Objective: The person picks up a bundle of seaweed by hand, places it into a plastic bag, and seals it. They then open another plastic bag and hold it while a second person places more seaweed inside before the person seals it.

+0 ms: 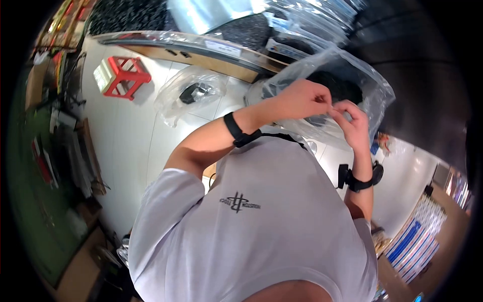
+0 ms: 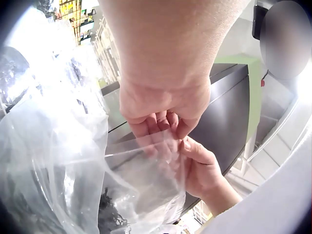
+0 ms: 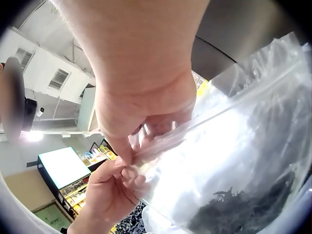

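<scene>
A large clear plastic bag (image 1: 378,83) hangs open in the head view, with dark, shredded-looking contents (image 3: 234,209) low inside it. My left hand (image 1: 303,99) pinches the bag's edge between thumb and fingertips. Right beside it, my right hand (image 1: 353,126) pinches the same edge, and the fingertips of both hands nearly meet. From the left wrist view, clear film (image 2: 146,170) stretches below the left hand (image 2: 165,109), with the right hand (image 2: 204,173) next to it. In the right wrist view the film spreads rightward from the right hand (image 3: 146,109); the left hand (image 3: 109,195) is at lower left.
A red stool (image 1: 128,78) and a smaller clear bag with a dark item (image 1: 193,93) are on the white tiled floor. Behind the large bag, a counter (image 1: 221,48) bears dark goods and plastic packages (image 1: 307,25). Stacked packs (image 1: 412,241) lie at lower right.
</scene>
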Demonstrator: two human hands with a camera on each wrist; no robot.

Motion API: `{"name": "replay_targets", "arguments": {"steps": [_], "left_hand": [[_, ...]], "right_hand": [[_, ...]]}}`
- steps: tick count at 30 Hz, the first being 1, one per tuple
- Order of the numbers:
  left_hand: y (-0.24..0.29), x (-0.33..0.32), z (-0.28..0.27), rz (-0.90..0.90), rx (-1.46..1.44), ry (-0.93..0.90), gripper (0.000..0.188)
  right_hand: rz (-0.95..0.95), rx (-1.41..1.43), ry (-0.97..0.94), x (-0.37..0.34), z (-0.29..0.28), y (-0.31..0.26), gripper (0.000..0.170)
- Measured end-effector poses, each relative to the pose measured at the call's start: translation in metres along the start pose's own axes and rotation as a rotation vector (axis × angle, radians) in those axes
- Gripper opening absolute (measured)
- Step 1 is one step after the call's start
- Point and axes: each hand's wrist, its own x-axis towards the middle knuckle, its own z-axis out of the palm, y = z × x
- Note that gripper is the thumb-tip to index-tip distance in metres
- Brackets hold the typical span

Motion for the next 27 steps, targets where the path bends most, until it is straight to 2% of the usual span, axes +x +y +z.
{"name": "replay_targets", "arguments": {"steps": [3,10,14,18,20,22,27], "left_hand": [[-0.008,0.004,0.004,0.025,-0.087,-0.035,0.009],[0.001,0.006,0.005,-0.022,-0.038,-0.086,0.008],[-0.003,0.008,0.0,0.088,0.156,-0.056,0.016],[-0.01,0.011,-0.004,0.239,0.26,-0.083,0.015],[-0.008,0.012,-0.002,0.254,0.288,-0.076,0.014],[-0.006,0.013,-0.003,0.179,0.246,-0.079,0.013],[-0.001,0.012,0.0,0.159,0.322,-0.105,0.014]], "right_hand": [[0.008,0.043,0.004,-0.004,-0.001,0.003,0.009],[0.016,0.111,0.041,-0.015,-0.001,0.009,0.005],[-0.06,0.074,0.105,-0.016,-0.002,0.016,0.007],[-0.021,0.064,0.143,-0.016,-0.001,0.015,0.009],[-0.046,0.009,0.166,-0.014,-0.002,0.013,0.01],[-0.053,0.035,0.178,-0.013,-0.001,0.013,0.011],[-0.056,0.069,0.197,-0.008,-0.001,0.003,0.012]]}}
